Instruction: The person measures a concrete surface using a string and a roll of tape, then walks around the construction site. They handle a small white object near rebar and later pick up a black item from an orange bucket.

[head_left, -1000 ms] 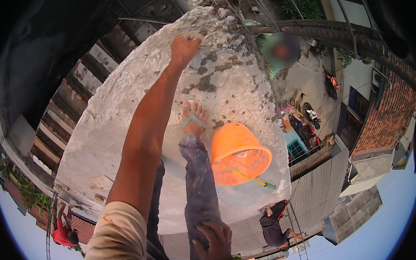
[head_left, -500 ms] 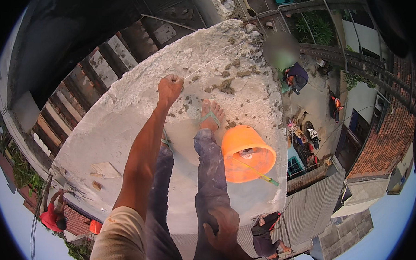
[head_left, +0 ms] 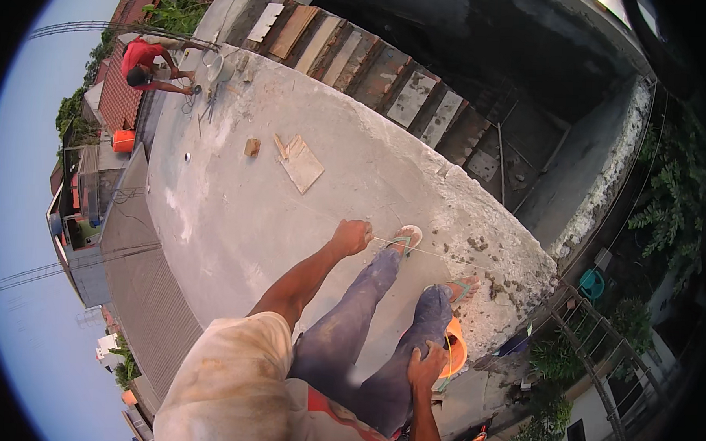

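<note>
My left hand (head_left: 352, 238) is closed in a fist around a thin white string (head_left: 415, 248). The string runs taut to the right, past my sandalled feet, over the pale concrete slab (head_left: 236, 184). Fingers bent over my right knee, my right hand (head_left: 427, 366) rests there with nothing visible in it. An orange bucket (head_left: 457, 347) stands just beyond that knee, partly hidden by the leg and hand. Crumbs of mortar (head_left: 478, 243) lie scattered around the slab's right end.
Past the slab's far edge, a stairwell drops beside concrete steps (head_left: 375, 79). A flat wooden float (head_left: 300, 165) and a small brown block (head_left: 252, 147) lie on the slab. A person in red (head_left: 143, 61) bends at the far left corner. Foliage and a ladder-like frame (head_left: 599, 349) lie right.
My view has swung left, bringing the float, steps and person in red further into sight. The bucket is now mostly behind my leg. My left hand keeps hold of the string.
</note>
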Motion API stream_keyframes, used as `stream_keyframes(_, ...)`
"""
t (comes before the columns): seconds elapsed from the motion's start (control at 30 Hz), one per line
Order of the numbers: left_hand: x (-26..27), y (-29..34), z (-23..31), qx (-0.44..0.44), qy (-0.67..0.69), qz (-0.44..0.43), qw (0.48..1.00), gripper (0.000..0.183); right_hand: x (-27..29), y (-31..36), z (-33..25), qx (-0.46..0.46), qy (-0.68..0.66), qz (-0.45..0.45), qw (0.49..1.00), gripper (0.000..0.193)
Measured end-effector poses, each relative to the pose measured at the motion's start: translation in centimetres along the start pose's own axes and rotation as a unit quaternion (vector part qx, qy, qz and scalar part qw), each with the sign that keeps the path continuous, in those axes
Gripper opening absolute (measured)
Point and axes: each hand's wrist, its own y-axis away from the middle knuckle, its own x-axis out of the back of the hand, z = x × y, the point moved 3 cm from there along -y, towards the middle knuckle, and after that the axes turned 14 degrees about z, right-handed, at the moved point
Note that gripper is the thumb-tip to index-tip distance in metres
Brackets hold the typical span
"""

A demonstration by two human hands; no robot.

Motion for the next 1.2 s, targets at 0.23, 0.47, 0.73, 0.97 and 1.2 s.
stream_keyframes(0.23,7.6,7.3,-11.7,0.008,-0.006,0.085,0.996,0.017,-0.1,-0.7,-1.3,0.116,0.104,-0.074,0.985,0.055)
stream_keyframes(0.47,13.2,19.7,-23.6,0.019,0.076,0.141,0.987,0.014,-1.2,0.0,-15.4,0.279,0.156,-0.059,0.946,0.064)
stream_keyframes(0.73,20.4,27.9,-36.2,0.033,0.136,0.295,0.945,0.012,-14.7,8.2,-48.2,0.450,0.169,-0.062,0.875,0.091)
stream_keyframes(0.97,27.8,29.6,-46.3,0.077,0.195,0.388,0.898,0.015,-27.4,11.4,-63.3,0.431,0.148,-0.227,0.860,0.047)
stream_keyframes(1.2,31.0,24.7,-61.5,0.115,0.194,0.444,0.867,0.019,-33.9,9.7,-74.1,0.405,0.141,-0.223,0.875,0.033)
